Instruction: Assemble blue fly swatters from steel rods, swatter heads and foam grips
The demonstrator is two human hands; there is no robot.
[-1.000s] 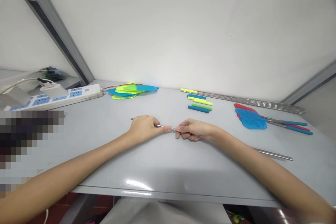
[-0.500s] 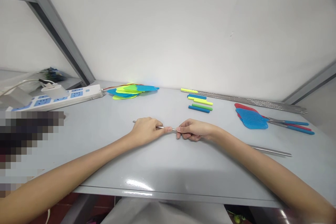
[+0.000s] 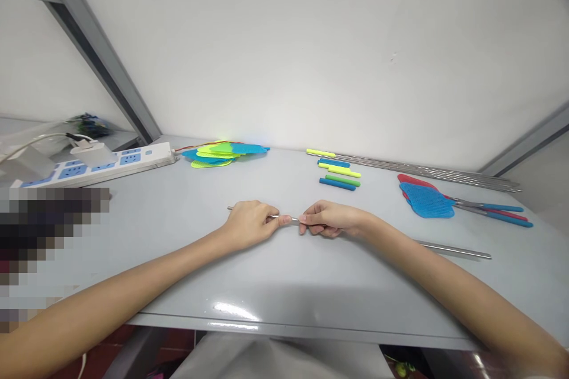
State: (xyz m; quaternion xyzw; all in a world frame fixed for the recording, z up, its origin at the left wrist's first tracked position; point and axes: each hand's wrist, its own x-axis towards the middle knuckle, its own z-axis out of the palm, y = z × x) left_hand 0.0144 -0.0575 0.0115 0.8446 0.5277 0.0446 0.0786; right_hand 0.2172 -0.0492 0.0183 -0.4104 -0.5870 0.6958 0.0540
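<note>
My left hand (image 3: 251, 224) is closed over a thin metal rod (image 3: 294, 220), palm down, with the thumb stretched along it. A short end of the rod sticks out left of the knuckles. Close by on the right, my right hand (image 3: 324, 219) pinches the same rod between thumb and fingers. Beyond my right forearm a wider metal tube (image 3: 462, 250) shows, in line with the rod; the forearm hides whether they are one piece. Both hands are low over the grey table (image 3: 267, 284).
Blue and yellow fly swatter heads (image 3: 213, 154) lie at the back left by a power strip (image 3: 102, 166). Coloured handle sleeves (image 3: 340, 172) lie mid-table, beside a bundle of metal rods (image 3: 422, 170) along the wall. Fly swatters (image 3: 427, 200) lie on the right.
The rod's left end has shifted slightly right, and the tube end beyond my right forearm has moved slightly left and away from me. Both hands keep their hold.
</note>
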